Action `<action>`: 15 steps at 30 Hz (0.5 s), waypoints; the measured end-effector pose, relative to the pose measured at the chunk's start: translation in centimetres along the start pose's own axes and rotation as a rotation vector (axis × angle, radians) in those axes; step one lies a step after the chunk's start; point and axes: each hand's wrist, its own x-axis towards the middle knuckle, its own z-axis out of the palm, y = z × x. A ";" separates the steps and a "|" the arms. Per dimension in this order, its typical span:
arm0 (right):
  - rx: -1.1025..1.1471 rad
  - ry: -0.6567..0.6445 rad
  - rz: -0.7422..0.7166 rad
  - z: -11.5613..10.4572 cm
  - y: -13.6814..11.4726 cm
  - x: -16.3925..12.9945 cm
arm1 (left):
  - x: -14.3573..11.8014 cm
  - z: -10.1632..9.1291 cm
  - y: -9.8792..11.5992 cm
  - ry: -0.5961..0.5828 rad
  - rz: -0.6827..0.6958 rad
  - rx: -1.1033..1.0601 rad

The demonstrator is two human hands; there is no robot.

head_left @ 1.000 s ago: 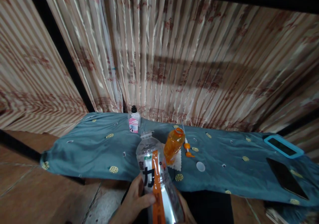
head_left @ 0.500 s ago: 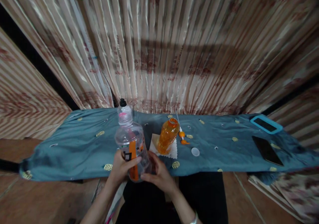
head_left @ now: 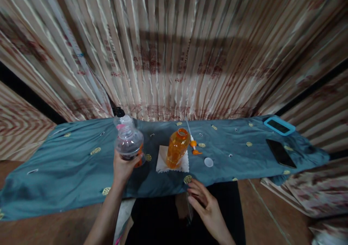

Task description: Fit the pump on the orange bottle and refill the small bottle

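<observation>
My left hand (head_left: 123, 168) grips a clear plastic bottle (head_left: 128, 143) with an orange label, held upright and uncapped on the teal cloth (head_left: 67, 168). My right hand (head_left: 208, 208) hovers with fingers spread just below the cloth's front edge, holding nothing. An open orange bottle (head_left: 177, 152) stands on a white napkin (head_left: 163, 164) to the right of the clear bottle. Beside it lie a white and orange pump piece (head_left: 193, 146) and a white cap (head_left: 208, 162).
A small bottle with a black cap (head_left: 119, 113) stands behind the clear bottle. At the far right of the cloth lie a black phone (head_left: 280, 153) and a blue-cased device (head_left: 279, 125). Striped curtains (head_left: 174, 56) hang close behind. Brown floor lies in front.
The clear bottle has moved from in front of me out and left onto the cloth. My right hand has let go of it and dropped back toward me. The view tilted down.
</observation>
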 end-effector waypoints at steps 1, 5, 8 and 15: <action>-0.011 0.032 -0.008 -0.6 -0.3 0.4 | 0.0 0.1 0.1 0.001 -0.016 -0.009; -0.090 0.123 -0.066 -2.5 -1.4 3.4 | 0.1 0.0 0.3 0.001 -0.039 0.016; -0.195 0.171 -0.141 -4.0 -2.1 6.7 | 0.0 -0.2 0.1 -0.005 -0.057 0.057; -0.589 0.145 -0.390 -6.7 -2.8 14.4 | -1.4 -0.7 -0.4 -0.077 -0.133 0.146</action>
